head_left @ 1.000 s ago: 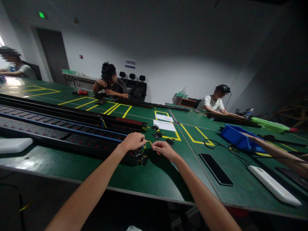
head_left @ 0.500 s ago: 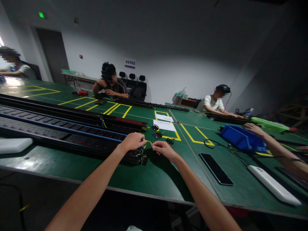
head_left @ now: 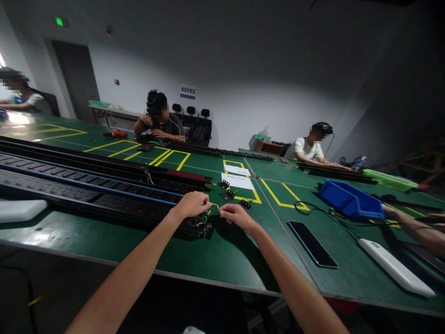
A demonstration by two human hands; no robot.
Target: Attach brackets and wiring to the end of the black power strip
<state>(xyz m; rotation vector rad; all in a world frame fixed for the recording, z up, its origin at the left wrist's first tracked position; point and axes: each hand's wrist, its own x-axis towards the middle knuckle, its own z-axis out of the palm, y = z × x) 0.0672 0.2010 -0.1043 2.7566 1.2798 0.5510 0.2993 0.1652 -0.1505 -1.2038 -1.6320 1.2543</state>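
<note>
The wire (head_left: 215, 204) is yellow, the black strip (head_left: 125, 206) red-dotted, the table (head_left: 194, 262) green.

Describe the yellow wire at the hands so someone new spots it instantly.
On the green table, follow the nearest long black strip to its right end. There, a thin yellow wire bridges the left hand and right hand; unlike the wires bunched below it, it spans that gap.

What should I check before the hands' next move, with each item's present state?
1. Right hand gripping yellow wire: ok, pinched at the fingertips.
2. Left hand at the end of the black power strip: ok.
3. Wire's other end secured: cannot tell, the left hand hides it.
4. Phone apart from both hands: ok.
5. Co-worker's hand apart from the wire: ok, it is by the blue bin.
</note>
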